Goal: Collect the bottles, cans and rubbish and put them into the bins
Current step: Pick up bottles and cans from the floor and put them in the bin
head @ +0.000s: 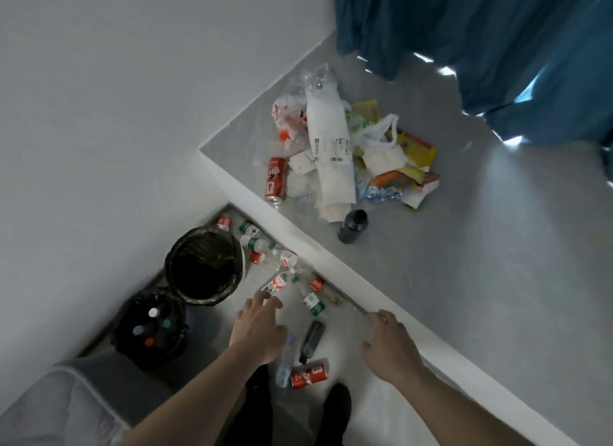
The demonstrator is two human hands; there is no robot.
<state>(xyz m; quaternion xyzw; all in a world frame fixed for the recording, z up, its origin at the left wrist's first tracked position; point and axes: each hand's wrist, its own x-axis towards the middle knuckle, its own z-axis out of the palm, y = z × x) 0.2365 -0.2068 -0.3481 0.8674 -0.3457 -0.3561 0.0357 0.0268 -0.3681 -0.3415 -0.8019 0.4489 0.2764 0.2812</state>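
Two black-lined bins stand on the floor at the left: an empty one and a nearer one holding several bottles. Bottles lie scattered on the floor along the step, among them a red-and-white labelled one, a green-capped one, a dark one and a clear one, plus a red can. My left hand hangs open above the floor, fingertips near the red-and-white bottle. My right hand is open beside the step's edge. Neither holds anything.
A raised grey platform carries a pile of wrappers, paper and plastic bags, a red can and a dark bottle. Blue curtains hang at the back. A grey cushioned seat is at the lower left. My feet stand below.
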